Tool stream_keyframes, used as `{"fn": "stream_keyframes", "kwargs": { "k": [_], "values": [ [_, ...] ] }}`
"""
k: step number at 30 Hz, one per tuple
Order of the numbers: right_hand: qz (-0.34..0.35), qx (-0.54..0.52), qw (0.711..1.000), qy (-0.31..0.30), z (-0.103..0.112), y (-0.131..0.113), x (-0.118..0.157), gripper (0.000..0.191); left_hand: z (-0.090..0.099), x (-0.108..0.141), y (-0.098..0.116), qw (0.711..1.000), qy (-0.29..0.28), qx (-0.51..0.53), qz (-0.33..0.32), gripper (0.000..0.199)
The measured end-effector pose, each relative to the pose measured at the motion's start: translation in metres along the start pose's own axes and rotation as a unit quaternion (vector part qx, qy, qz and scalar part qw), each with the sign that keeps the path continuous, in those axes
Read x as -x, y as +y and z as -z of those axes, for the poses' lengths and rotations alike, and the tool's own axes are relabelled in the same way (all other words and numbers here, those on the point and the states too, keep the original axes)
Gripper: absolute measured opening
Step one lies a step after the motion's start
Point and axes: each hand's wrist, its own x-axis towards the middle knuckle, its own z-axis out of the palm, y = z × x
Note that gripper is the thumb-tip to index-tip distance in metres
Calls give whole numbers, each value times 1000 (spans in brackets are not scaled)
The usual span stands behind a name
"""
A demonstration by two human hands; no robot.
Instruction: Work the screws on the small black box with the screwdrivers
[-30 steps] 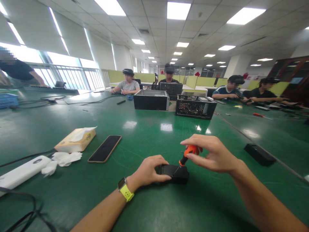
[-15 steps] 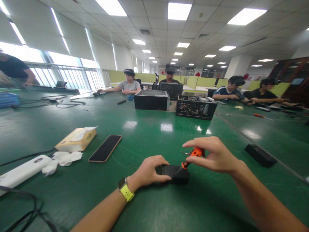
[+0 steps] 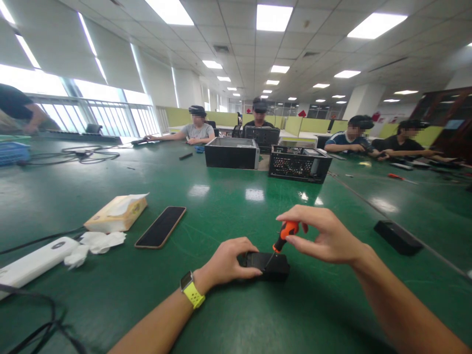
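Note:
My left hand [image 3: 234, 261], with a yellow-banded watch at the wrist, grips the left end of a black box-shaped part [image 3: 276, 268] lying on the green table. My right hand [image 3: 320, 233] holds an orange and black screwdriver [image 3: 288, 230] by its handle, between thumb and fingers. The screwdriver leans, its shaft pointing down and left onto the top of the black part, close to my left thumb. Whether the tip sits in a screw is too small to tell.
A phone [image 3: 161, 227], a tissue pack [image 3: 117, 212], crumpled tissue [image 3: 101, 242] and a white power strip [image 3: 40, 260] lie left. Another black part [image 3: 397, 237] lies right. Two computer cases [image 3: 231, 153] stand ahead. People sit around the table.
The screwdriver has tilted more upright, and its handle has shifted slightly left with my right fingers. My left hand stays put. At the far left, a person has moved partly out of view.

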Motion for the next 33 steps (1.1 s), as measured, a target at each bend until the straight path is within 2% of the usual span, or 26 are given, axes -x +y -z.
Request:
{"fn": "stream_keyframes", "kwargs": {
  "k": [6, 12, 16, 20, 24, 27, 33],
  "values": [
    [-6, 18, 1000, 5, 0, 0, 2, 28, 0, 0, 0, 1000, 0, -2, 4, 39],
    [-7, -10, 1000, -5, 1, 0, 0, 29, 1, 1, 1, 1000, -3, 0, 4, 39],
    [-7, -7, 1000, 3, -1, 1, 1, 18, 1, 0, 0, 1000, -1, -1, 1, 38],
    [-10, -3, 1000, 4, -1, 2, 0, 29, 0, -1, -1, 1000, -3, -6, 9, 38],
    [-7, -26, 999, -16, 3, 0, -1, 16, 0, 0, -1, 1000, 0, -2, 6, 40],
    [-9, -41, 999, -21, 4, 0, 0, 23, 0, 1, -1, 1000, 0, 3, 6, 40],
    [-4, 19, 1000, -6, 2, -1, 2, 23, 0, 0, -1, 1000, -1, -1, 8, 39]
  ]
}}
